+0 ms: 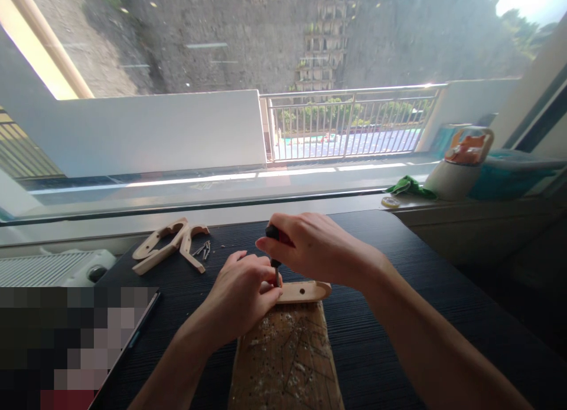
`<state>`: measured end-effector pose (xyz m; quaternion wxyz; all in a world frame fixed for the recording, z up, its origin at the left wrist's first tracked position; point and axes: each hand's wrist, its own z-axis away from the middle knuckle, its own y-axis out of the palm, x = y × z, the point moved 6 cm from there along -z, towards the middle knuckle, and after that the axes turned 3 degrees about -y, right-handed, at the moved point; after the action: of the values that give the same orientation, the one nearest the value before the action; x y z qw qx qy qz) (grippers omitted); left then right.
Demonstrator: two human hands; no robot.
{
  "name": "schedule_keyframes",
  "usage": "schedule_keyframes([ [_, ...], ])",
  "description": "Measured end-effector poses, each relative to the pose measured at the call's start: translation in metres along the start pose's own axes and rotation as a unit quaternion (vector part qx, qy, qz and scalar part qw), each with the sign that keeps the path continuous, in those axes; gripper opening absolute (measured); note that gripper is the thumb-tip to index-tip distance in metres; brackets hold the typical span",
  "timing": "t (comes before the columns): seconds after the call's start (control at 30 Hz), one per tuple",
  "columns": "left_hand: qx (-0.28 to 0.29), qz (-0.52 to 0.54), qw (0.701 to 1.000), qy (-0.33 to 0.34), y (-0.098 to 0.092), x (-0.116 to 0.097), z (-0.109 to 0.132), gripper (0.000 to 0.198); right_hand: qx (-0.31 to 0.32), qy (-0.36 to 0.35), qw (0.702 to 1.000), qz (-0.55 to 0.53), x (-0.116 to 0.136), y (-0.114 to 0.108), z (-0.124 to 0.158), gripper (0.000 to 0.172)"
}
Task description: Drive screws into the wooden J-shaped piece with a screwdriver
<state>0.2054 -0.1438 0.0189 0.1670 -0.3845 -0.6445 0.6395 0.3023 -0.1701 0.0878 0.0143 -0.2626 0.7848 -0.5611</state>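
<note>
My right hand (301, 244) is wrapped round the dark handle of a screwdriver (273, 250), which stands upright with its shaft pointing down. Its tip is hidden behind my left fingers. My left hand (248, 286) pinches around the lower shaft and presses on a pale wooden piece (310, 291) with a rounded end and a dark hole. That piece lies across the far end of a worn wooden board (287, 357), which is pitted and scratched. Any screw under the tip is covered by my fingers.
More shaped wooden pieces (162, 244) and several loose screws (204, 250) lie at the left of the black table (376, 339). A pixelated screen-like area (80, 351) is at lower left. On the windowsill stand a white container (456, 173), a green cloth (410, 186) and a tape roll (390, 202).
</note>
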Motion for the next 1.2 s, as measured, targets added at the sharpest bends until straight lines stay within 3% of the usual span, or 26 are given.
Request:
schedule_keyframes([
  [0.23, 0.004, 0.011, 1.000, 0.008, 0.000, -0.001, 0.001, 0.018, 0.022, -0.050, 0.997, -0.053, 0.011, -0.006, 0.003, 0.020],
  [0.53, -0.003, 0.015, 1.000, 0.003, 0.001, 0.000, 0.001, 0.016, -0.013, 0.027, 0.999, 0.030, -0.001, -0.003, -0.001, 0.030],
  [0.83, -0.020, 0.015, 1.000, 0.002, -0.001, 0.000, 0.002, 0.015, 0.006, -0.070, 0.997, -0.019, 0.020, -0.008, 0.004, 0.018],
  [1.1, 0.001, 0.005, 1.000, 0.006, -0.001, -0.001, 0.000, 0.017, -0.010, 0.004, 0.999, 0.042, 0.003, -0.004, -0.001, 0.030],
  [1.2, 0.000, 0.000, 1.000, 0.005, 0.001, 0.000, 0.001, 0.017, -0.015, -0.001, 0.999, 0.040, 0.006, -0.004, 0.000, 0.032],
])
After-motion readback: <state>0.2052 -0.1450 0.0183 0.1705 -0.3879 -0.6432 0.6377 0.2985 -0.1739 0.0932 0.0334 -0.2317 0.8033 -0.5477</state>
